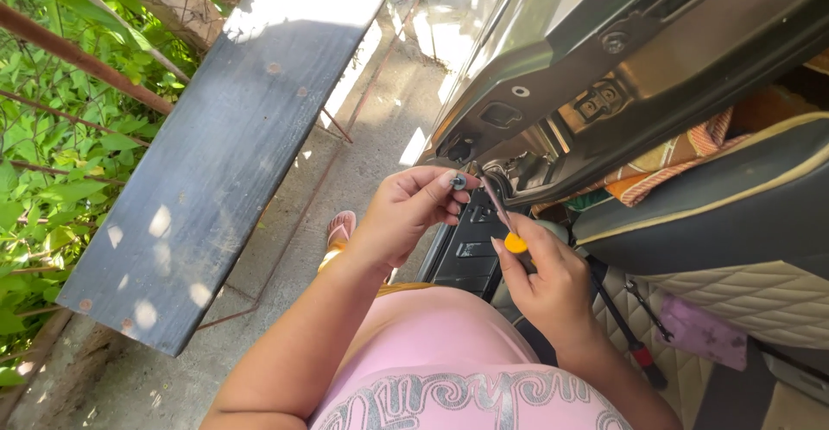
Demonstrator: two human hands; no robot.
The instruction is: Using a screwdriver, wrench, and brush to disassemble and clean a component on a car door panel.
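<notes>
A: We record the left hand (404,216) first. Its grip is narrow: fingertips pinch a small grey screw (458,181), held up just below the edge of the open car door (553,93).

B: Confirmed. We note the right hand (548,287) closed around a screwdriver (503,218). The yellow handle shows between thumb and fingers; the shaft angles up and left, its tip close beside the screw. Whether tip and screw touch, we cannot tell; the view is too small there.

A: Surroundings. To the left, a dark weathered board (216,145) runs diagonally across the view, on a thin rusty frame. It hides part of the concrete ground (363,128). Green leaves (52,162) fill the far left.

B: To the right we see the car seat (734,214), dark with a pale quilted cover, and a striped cloth (682,158) behind it. A black rod with a red end (623,326) lies on the quilted floor mat (665,369), near the right wrist.

A: Below the left hand, a pink sandal (340,227) rests on the concrete.
</notes>
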